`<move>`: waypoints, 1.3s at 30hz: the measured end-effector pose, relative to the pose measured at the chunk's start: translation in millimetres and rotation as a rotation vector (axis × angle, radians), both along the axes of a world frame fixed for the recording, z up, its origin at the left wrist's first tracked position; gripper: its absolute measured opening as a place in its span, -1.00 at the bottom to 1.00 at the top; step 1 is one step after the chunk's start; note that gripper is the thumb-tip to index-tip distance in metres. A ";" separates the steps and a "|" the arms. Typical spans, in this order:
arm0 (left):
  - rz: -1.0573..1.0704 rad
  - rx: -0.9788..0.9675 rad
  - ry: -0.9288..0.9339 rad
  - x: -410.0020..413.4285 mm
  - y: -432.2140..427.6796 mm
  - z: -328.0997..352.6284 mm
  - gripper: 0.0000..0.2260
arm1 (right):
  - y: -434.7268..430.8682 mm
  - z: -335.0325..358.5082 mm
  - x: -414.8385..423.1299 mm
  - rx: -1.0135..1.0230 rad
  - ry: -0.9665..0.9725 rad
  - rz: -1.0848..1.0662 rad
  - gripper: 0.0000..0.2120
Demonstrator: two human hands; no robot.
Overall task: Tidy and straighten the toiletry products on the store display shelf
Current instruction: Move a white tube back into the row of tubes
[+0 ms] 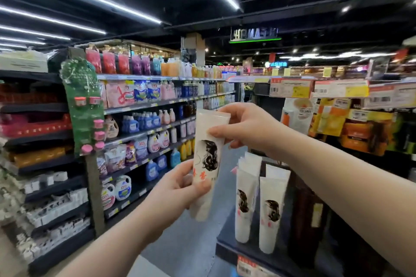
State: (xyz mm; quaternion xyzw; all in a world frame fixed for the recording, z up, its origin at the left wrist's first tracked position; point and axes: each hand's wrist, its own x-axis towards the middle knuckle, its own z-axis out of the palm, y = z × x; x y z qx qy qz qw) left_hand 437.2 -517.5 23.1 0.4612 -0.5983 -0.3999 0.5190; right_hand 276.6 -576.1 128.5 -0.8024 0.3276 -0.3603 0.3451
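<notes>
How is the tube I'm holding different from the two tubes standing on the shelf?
The held tube is off the shelf, gripped by left hand and right hand; the shelf tubes stand on the shelf, untouched. Fingers cover part of the held tube's print; the shelf tubes' shows whole. All are white with a dark hair picture.

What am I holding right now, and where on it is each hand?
A white tube, in both hands: the left hand grips its lower half, the right hand pinches its upper part near the flat end.
</notes>
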 end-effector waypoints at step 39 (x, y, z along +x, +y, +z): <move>-0.411 -0.056 -0.625 -50.3 -227.7 -4.7 -0.57 | -142.6 -47.3 -81.2 0.010 0.974 -0.772 -0.82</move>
